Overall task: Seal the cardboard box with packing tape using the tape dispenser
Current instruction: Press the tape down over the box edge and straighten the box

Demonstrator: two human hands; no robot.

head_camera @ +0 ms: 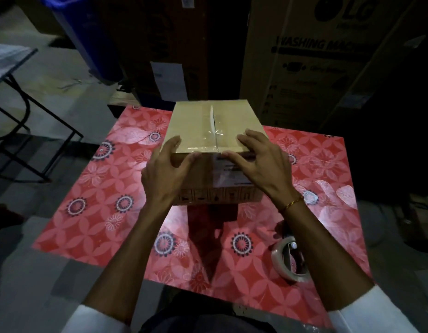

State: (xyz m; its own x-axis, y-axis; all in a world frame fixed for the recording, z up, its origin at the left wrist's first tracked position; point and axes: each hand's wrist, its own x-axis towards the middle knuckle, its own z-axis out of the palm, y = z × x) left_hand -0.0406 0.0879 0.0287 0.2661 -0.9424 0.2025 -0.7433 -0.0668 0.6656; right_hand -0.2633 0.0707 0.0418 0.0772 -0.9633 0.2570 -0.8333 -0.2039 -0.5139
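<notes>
Cardboard box mid-frame: with your left hand and right hand, fingers spread and gripping nothing, press the clear tape flat over the near edge.

Red floral tablecloth — washing-machine carton behind

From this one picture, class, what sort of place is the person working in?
Probably a storeroom or warehouse: a tall washing machine carton stands behind the table, a blue bin leans nearby, and the floor is bare concrete.
</notes>
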